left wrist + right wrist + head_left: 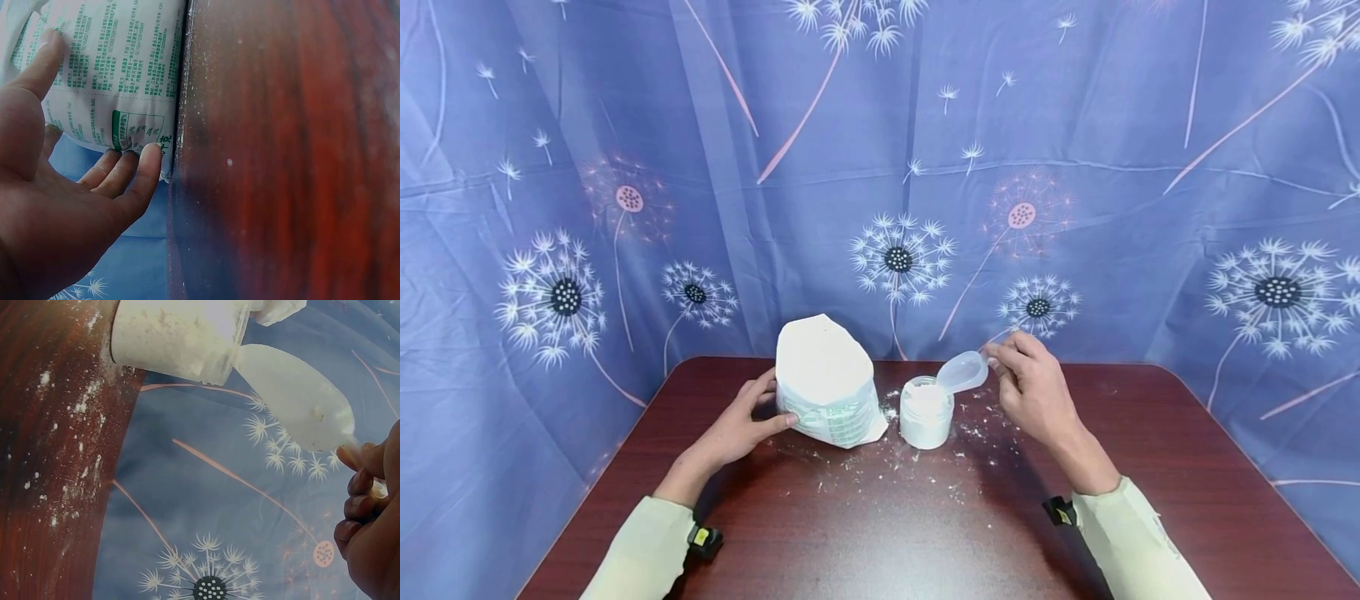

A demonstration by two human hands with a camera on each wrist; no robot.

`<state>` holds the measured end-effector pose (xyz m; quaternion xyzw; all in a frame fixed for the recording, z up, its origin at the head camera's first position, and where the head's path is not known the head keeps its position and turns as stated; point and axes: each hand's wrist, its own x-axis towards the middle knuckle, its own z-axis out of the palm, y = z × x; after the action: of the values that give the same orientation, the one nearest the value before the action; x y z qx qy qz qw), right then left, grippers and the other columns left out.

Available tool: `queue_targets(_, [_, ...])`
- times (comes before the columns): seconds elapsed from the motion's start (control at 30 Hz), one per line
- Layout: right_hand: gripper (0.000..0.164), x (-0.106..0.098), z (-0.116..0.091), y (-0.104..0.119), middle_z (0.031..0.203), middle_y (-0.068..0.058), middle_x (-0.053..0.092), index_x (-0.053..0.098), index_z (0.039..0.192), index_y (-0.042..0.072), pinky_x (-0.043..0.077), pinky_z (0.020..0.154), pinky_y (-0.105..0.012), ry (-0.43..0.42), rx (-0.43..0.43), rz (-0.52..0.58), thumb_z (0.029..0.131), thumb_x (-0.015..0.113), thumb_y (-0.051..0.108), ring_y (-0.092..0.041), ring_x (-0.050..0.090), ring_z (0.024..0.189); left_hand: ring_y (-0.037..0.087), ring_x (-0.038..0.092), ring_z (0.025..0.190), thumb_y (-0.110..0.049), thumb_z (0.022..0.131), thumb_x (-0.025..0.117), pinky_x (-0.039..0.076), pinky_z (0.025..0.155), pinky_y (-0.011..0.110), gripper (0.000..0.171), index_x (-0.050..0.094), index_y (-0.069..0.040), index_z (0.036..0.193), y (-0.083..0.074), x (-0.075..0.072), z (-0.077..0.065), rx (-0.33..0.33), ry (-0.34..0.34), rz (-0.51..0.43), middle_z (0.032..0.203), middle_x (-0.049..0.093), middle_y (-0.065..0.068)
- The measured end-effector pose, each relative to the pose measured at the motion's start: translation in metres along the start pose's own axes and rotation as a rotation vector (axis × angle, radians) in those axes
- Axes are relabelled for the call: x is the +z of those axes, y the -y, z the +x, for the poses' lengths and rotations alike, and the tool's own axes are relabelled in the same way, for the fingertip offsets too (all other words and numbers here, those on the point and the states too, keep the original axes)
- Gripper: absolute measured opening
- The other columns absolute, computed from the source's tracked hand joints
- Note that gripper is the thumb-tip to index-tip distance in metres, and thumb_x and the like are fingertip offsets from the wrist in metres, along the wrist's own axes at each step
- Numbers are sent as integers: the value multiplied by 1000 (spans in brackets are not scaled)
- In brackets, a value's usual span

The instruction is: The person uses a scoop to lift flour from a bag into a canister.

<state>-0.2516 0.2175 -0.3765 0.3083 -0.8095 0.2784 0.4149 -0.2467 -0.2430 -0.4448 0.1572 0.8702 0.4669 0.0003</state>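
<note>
My left hand [741, 425] grips the side of a white paper bag [831, 417] with green print, thumb on its printed face and fingers round the edge. In the left wrist view, the thumb and fingertips lie against the bag [106, 69]. My right hand [1033, 387] pinches the handle of a translucent plastic scoop [964, 372]. Its bowl is tilted, with its tip at the mouth of a clear jar [927, 425] filled with white powder. In the right wrist view, the scoop [300, 400] meets the rim of the jar [181, 337].
White powder [925, 479] is scattered over the dark red-brown table [850, 550] around the bag and jar. A blue curtain [820, 225] with dandelion prints hangs behind the table and along its sides.
</note>
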Motion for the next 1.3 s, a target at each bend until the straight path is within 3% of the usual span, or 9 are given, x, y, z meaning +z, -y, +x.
queue_targets(0.37, [17, -8, 0, 1, 81, -2, 56, 79, 103, -2, 37, 68, -24, 0, 21, -40, 91, 70, -11, -14, 48, 74, 51, 39, 148, -33, 98, 80, 37, 116, 70, 91, 26, -18, 170, -1, 0, 0, -1, 3, -16, 156, 34, 23])
queue_targets(0.7, [11, -11, -10, 8, 78, 1, 54, 79, 100, 1, 35, 60, -20, -11, 22, -72, 93, 76, -6, -7, 42, 67, 51, 38, 149, -34, 98, 79, 37, 116, 70, 90, 25, -20, 170, 0, 0, 1, -3, 10, -9, 156, 34, 23])
queue_targets(1.0, [9, -11, -23, 8, 80, -5, 64, 81, 100, 0, 36, 59, -18, -129, 176, -119, 92, 80, -2, -11, 47, 64, 51, 38, 148, -34, 98, 79, 38, 116, 69, 91, 26, -18, 170, 0, 0, 1, -5, 4, -5, 156, 34, 24])
queue_targets(1.3, [6, -17, -36, 0, 76, -6, 63, 81, 97, -1, 34, 57, -19, -117, 229, -183, 91, 80, -4, -13, 47, 61, 51, 38, 148, -34, 98, 80, 37, 115, 71, 91, 26, -19, 169, -1, 0, 0, -2, 6, -8, 156, 34, 23])
